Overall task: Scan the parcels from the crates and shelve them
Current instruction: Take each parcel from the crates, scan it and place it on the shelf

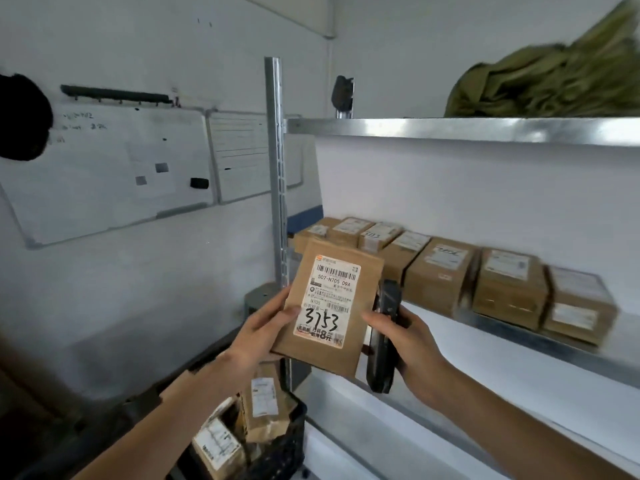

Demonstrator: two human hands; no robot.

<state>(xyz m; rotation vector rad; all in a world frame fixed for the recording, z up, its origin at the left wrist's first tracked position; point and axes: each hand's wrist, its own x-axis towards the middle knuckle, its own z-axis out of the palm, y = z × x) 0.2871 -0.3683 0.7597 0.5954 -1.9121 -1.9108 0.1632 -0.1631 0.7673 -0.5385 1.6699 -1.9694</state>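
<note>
A flat brown cardboard parcel (360, 282) with a white label marked "3753" is held up in front of the shelving. My left hand (263, 327) grips its left lower edge, thumb on the label. My right hand (412, 337) grips a black handheld scanner (384, 337) upright against the parcel's right edge, with one finger touching the parcel. A black crate (277, 455) below holds several more labelled parcels. A row of several brown boxes (443, 275) sits on the middle shelf (519, 330).
The metal shelving post (277, 168) rises just behind the parcel. The upper shelf (450, 128) carries a bundle of olive-green fabric (554, 77). Whiteboards (104, 171) hang on the left wall. A bare white shelf (502, 386) lies below the boxes.
</note>
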